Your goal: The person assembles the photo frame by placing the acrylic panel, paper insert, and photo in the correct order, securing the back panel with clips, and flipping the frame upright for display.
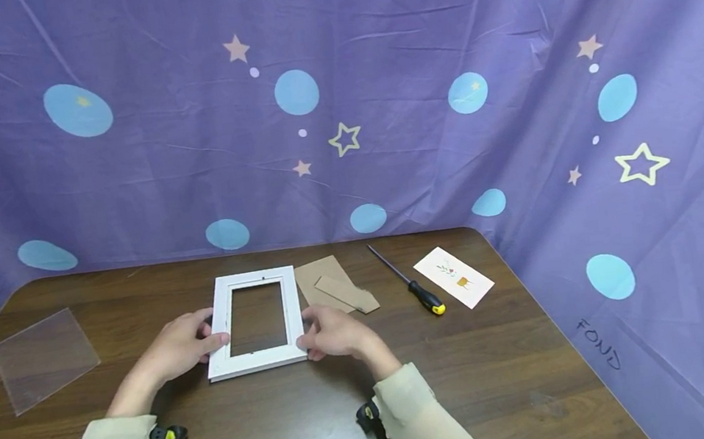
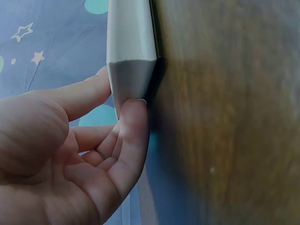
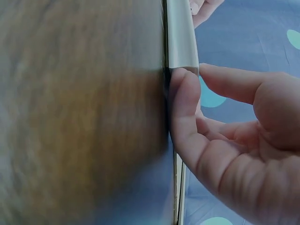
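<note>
Both hands grip a white picture frame (image 1: 222,318) by its two long sides, low over the brown table. My left hand (image 1: 180,346) has its thumb on the top face and its fingers at the outer left edge. On the opposite side my right hand (image 1: 335,333) pinches the frame the same way. Bare wood shows through the frame's opening. Seen from the left wrist, the frame's side (image 2: 133,35) stands between thumb and fingers. The right wrist view has thumb and fingertips at the frame's corner (image 3: 183,42).
A clear sheet (image 1: 46,360) lies at the left. Right of the frame is a brown backing board with a stand (image 1: 345,293). Farther right lie a screwdriver (image 1: 425,297) and a white card with a printed plant (image 1: 455,276). A purple curtain (image 1: 371,61) hangs behind the table (image 1: 274,437).
</note>
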### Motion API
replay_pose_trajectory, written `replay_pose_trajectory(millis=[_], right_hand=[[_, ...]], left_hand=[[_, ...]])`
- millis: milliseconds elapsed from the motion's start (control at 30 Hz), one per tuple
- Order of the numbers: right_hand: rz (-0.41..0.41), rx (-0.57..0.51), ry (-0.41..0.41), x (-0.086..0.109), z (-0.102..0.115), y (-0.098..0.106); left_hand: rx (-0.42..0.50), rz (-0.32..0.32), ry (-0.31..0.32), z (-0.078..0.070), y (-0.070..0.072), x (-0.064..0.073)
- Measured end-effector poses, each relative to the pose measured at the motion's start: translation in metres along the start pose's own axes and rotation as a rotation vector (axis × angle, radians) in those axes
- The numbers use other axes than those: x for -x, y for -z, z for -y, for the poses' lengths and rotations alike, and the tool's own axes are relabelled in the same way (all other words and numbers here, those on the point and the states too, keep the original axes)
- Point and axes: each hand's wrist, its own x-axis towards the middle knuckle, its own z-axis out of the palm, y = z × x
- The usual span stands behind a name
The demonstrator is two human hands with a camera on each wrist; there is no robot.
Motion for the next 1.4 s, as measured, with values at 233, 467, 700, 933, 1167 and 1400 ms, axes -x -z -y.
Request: replay_pose_trajectory(millis=[233,467,700,933,1167,1400], right_hand=[[0.023,0.002,-0.027,0.002,-0.002,0.006],[0.042,-0.082,-0.075,0.005,-0.005,0.016],[0.075,-0.105,-0.103,0.007,-0.005,0.024],[0.106,-0.071,-0.121,0.013,-0.002,0.031],[0.122,-0.044,-0.12,0.015,-0.002,0.037],[0.127,-0.051,-0.141,0.018,-0.001,0.04]], left_hand=[[0.02,0.005,0.004,-0.009,-0.006,0.001],[0.077,0.032,0.021,-0.016,-0.015,-0.003],[0.072,0.028,0.03,-0.023,-0.021,-0.002],[0.071,0.045,-0.008,-0.028,-0.024,-0.003],[0.085,0.056,-0.001,-0.033,-0.026,-0.003],[0.079,0.05,-0.022,-0.034,-0.029,-0.003]])
